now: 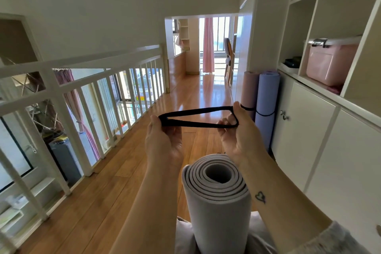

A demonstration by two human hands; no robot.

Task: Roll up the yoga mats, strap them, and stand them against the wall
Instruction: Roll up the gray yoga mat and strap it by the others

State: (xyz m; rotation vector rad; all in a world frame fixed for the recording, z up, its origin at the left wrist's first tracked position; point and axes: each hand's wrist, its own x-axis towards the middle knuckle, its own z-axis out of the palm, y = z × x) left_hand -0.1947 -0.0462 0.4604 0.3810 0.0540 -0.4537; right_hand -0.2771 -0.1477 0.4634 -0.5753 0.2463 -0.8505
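Here LH (164, 142) & RH (240, 134) stretch strap (198, 124).

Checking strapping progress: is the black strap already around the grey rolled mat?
No: the left hand and right hand hold the black strap stretched open above the grey rolled mat.

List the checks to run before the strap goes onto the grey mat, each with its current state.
1. Rolled grey mat wound up: ok.
2. Black strap stretched into an open loop between left hand and right hand: ok.
3. Loop wide enough for the roll: cannot tell.
4. Loop lined up over the roll's end: not ok, held beyond it.
5. Roll's lower end steadied: cannot tell, out of view.
6. Both pink mat and purple mat strapped and standing: ok.
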